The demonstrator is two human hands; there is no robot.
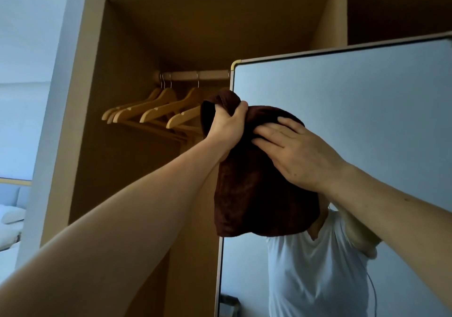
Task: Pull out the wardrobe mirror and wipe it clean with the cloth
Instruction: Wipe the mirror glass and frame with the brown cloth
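The wardrobe mirror [354, 111] stands pulled out at the right, its pale metal frame running up the left edge to a rounded top corner. A dark brown cloth [256, 194] hangs against the glass near that left edge. My left hand [228, 126] grips the bunched top of the cloth at the mirror's edge. My right hand [293, 153] lies flat on the cloth with fingers spread, pressing it to the glass. The mirror reflects a person in a white T-shirt below the cloth.
The open wooden wardrobe [102, 96] fills the middle, with a rail [195, 75] carrying several empty wooden hangers [156, 111] just left of my left hand. A bed with white bedding [9, 221] shows at the far left.
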